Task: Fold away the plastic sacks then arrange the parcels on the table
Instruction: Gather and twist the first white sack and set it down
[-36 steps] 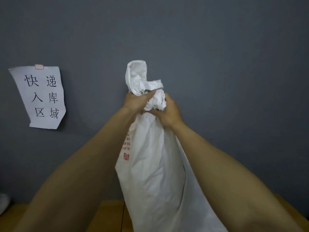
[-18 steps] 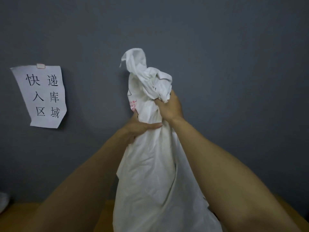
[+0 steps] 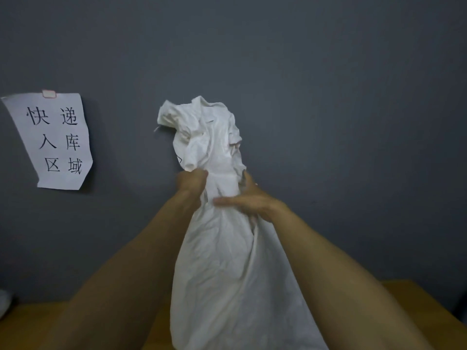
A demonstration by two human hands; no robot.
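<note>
A white woven plastic sack (image 3: pixel 227 274) hangs upright in front of me, held up off the wooden table (image 3: pixel 414 294). Its crumpled top bunches above my hands. My left hand (image 3: pixel 192 183) grips the gathered neck of the sack from the left, fingers curled round the fabric. My right hand (image 3: pixel 250 200) is wrapped round the neck just below, thumb laid across the front and fingers behind. Whatever is inside the sack is hidden. No parcels are in view.
A grey wall fills the background. A paper sign (image 3: pixel 55 142) with black characters is taped to it at the left. A white object (image 3: pixel 3 301) lies at the table's far left edge.
My left hand rose from below the right and now grips the neck higher. My right hand slid lower and wrapped round the sack. The bunched top has grown taller.
</note>
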